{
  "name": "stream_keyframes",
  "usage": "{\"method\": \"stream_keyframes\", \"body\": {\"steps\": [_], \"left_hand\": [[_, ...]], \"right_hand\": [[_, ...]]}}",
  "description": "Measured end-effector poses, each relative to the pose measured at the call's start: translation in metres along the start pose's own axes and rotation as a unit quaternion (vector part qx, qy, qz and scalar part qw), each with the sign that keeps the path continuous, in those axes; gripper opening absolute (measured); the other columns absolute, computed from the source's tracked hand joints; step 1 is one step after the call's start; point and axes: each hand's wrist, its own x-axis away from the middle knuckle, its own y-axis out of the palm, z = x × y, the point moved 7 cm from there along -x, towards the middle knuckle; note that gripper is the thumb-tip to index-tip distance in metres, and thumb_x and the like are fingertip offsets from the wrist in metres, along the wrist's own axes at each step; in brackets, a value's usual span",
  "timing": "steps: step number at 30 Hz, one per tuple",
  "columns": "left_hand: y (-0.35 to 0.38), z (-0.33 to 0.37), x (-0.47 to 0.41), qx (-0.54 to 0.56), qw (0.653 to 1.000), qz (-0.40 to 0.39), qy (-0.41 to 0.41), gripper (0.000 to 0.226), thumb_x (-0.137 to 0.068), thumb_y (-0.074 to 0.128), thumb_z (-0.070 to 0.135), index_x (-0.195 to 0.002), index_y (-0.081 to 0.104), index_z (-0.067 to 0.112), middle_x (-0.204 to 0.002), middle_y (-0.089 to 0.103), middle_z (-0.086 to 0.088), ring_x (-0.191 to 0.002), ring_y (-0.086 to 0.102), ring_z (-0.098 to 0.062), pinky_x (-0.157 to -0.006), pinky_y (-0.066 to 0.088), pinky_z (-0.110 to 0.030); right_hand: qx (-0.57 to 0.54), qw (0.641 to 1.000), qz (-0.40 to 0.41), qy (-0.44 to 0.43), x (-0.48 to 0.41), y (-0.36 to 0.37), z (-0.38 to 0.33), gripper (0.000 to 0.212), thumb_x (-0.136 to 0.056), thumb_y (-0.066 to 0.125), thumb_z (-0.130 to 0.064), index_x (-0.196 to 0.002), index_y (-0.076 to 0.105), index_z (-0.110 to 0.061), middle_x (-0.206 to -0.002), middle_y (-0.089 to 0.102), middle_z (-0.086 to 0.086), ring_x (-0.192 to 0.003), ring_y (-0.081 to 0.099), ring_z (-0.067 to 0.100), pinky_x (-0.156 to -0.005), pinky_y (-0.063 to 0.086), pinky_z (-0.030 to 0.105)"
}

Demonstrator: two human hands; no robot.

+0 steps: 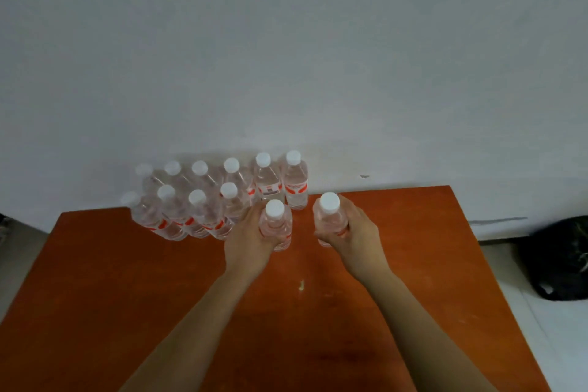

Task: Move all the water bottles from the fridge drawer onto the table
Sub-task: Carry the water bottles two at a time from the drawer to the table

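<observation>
Several clear water bottles [203, 200] with white caps and red labels stand upright in two rows at the far left of the orange-brown table [127, 296], against the wall. My left hand [251, 239] is shut on one upright bottle [276, 226], right beside the front row's right end. My right hand [356, 232] is shut on another bottle [329, 216], a little to the right and apart from the group. Both held bottles are at or just above the tabletop; contact with it is hard to tell. The fridge drawer is out of view.
A plain white wall [286, 57] rises directly behind the table's far edge. A black bag [560, 261] lies on the pale floor to the right of the table. A small pale speck [301, 285] sits mid-table between my forearms.
</observation>
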Motion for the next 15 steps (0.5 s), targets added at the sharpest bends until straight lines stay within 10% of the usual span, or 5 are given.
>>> {"method": "stream_keyframes", "body": {"steps": [9,15], "left_hand": [[0.032,-0.041,-0.042,0.031,0.999,-0.018,0.016,0.068,-0.084,0.078,0.019,-0.144,0.045,0.020,-0.133,0.063,0.003,-0.116,0.063,-0.025,-0.083,0.046,-0.027],[0.038,-0.053,-0.055,0.048,0.998,-0.027,0.006,0.079,-0.084,0.079,0.022,-0.150,0.035,0.021,-0.148,0.051,0.001,-0.133,0.050,-0.024,-0.103,0.048,-0.047]], "right_hand": [[-0.025,0.998,0.010,0.059,-0.037,0.073,0.014,0.067,-0.079,0.082,-0.027,-0.137,0.049,-0.028,-0.128,0.065,-0.009,-0.114,0.061,0.011,-0.088,0.045,0.019],[-0.038,0.996,0.011,0.080,-0.047,0.103,0.024,0.068,-0.082,0.079,-0.023,-0.141,0.046,-0.021,-0.133,0.061,-0.003,-0.119,0.060,0.016,-0.095,0.050,0.031]]}}
